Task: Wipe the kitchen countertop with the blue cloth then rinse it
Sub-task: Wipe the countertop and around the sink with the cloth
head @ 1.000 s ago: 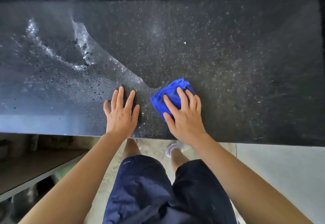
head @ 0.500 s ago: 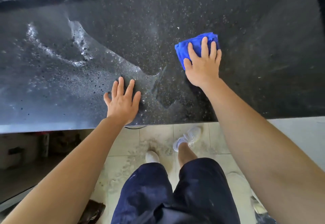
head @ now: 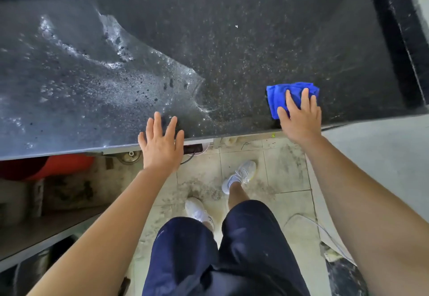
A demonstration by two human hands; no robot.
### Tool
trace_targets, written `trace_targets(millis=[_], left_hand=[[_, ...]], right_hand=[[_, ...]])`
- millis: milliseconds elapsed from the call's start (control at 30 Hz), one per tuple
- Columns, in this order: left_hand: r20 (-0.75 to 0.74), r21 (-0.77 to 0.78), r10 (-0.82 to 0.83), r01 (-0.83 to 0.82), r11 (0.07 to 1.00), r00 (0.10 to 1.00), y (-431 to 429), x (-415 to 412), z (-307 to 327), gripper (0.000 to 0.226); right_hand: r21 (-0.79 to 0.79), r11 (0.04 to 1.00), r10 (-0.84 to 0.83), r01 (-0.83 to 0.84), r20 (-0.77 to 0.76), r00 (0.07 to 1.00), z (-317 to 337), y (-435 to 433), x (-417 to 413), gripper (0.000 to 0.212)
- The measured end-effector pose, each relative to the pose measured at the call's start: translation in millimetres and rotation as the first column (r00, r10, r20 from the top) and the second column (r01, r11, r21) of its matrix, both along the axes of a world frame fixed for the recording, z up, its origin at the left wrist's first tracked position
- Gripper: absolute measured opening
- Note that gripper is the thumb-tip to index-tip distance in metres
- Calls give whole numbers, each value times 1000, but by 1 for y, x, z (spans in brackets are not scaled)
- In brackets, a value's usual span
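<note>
The countertop [head: 267, 40] is dark stone, speckled all over with pale flecks. Across the upper right of the frame it looks smooth with a faint sheen, while the left half wears a dull grey, streaky film with whitish, frothy ridges. The blue cloth [head: 275, 98] at right is soft, napped fabric, matt and bunched in folds. Below, the floor tiles [head: 285, 168] are pale, smooth and grimy. The shorts [head: 250, 249] are matt dark woven cloth.

Bright blue cloth [head: 282, 96], black white-speckled countertop [head: 232, 52], navy shorts [head: 222, 254], white shoes [head: 239, 176], red container [head: 55, 164]
</note>
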State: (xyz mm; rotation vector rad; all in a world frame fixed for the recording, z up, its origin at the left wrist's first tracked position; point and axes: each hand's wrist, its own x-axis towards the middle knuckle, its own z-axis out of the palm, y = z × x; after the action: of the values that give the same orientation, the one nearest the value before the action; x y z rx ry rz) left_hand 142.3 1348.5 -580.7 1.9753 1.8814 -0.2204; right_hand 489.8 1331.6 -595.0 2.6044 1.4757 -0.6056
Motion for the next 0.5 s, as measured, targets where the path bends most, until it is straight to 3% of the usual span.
trace_targets(millis=[100,300,433,500], left_hand=[[-27,-70,-20,18,997,999,-9,-9,-5,53],[-95,-155,-116,100,983,989,0,-18,3,53],[-85,-187,-81,64,980,993,3,-12,8,55],[-78,-172,-66,51,984,995,0,-11,6,55]], right_hand=[[-9,999,-40,39,-18,999,2,-5,-54,57],[11,953,304,-304,-90,949,2,-8,-180,57],[-26,914,402,-405,-80,912,12,-2,-145,58],[-43,941,332,-336,-78,940,14,-3,-107,58]])
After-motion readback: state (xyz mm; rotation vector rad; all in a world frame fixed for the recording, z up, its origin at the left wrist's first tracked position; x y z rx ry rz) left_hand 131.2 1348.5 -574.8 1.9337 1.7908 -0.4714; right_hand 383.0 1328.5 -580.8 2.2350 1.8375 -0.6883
